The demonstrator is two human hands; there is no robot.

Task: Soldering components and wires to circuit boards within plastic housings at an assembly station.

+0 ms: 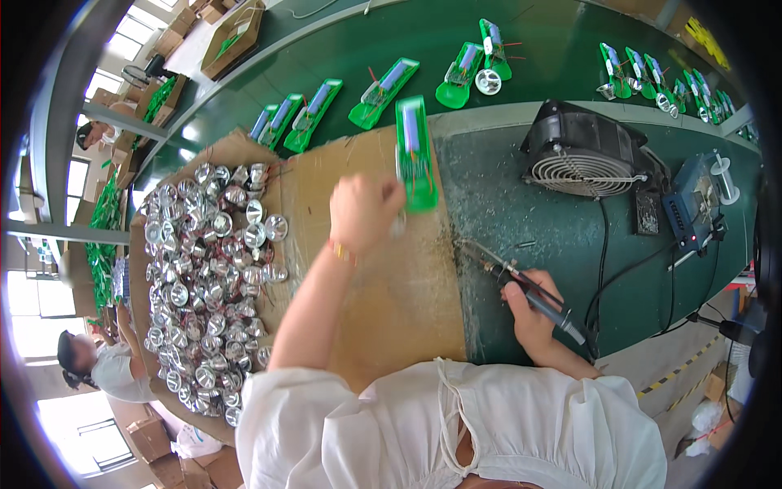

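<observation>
i cannot tell whether my curled left hand point(362, 210) holds anything beside the green casing point(417, 159); my right hand point(531, 318) grips the soldering iron point(554, 313). bare brown mat point(399, 301) lies open nearer me.

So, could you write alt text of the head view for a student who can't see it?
A person's right hand holds a soldering iron over a green bench; the left hand is close to an open green casing containing a blue cylinder. Silver reflectors are heaped at left, more casings lie beyond, and a fan stands at right.
</observation>
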